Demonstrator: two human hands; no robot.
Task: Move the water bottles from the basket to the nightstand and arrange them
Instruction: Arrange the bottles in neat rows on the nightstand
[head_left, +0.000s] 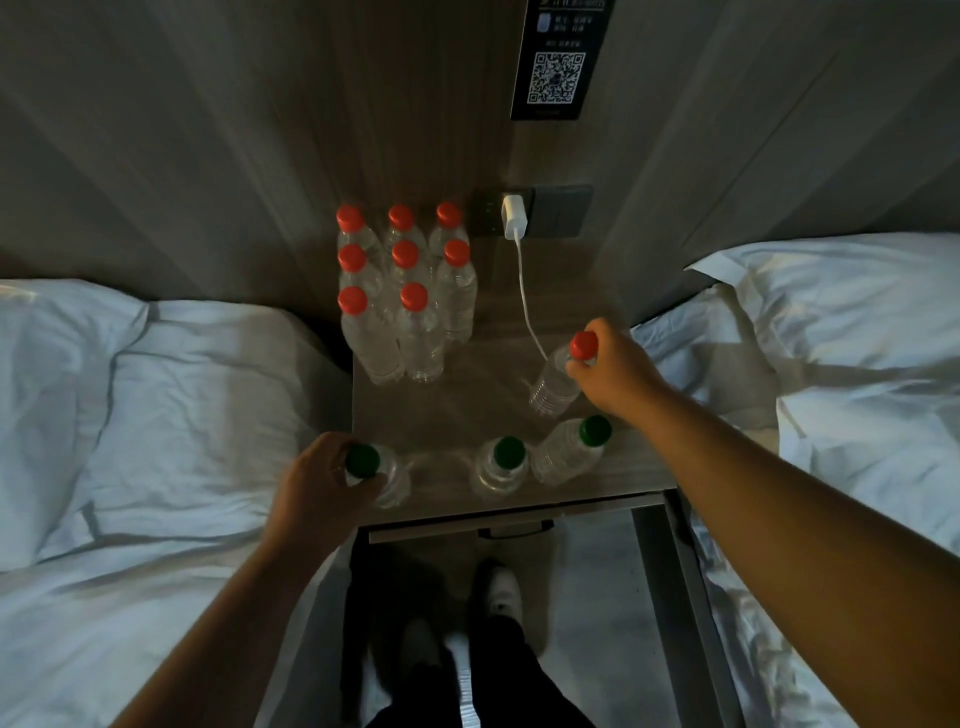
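Observation:
Several clear water bottles with red caps (405, 291) stand in tight rows at the back left of the wooden nightstand (488, 395). My right hand (610, 366) grips the neck of another red-capped bottle (556, 382) on the nightstand's right side. My left hand (317, 483) holds a green-capped bottle (382, 470) at the front left corner. Two more green-capped bottles (501, 467) (571, 449) stand along the front edge. No basket is in view.
A white charger (514, 215) is plugged into the wall panel, and its cable (527, 306) runs down to the bottle in my right hand. Beds with white bedding (156, 415) (857, 338) flank the nightstand. A drawer handle (514, 530) sits below, above my feet.

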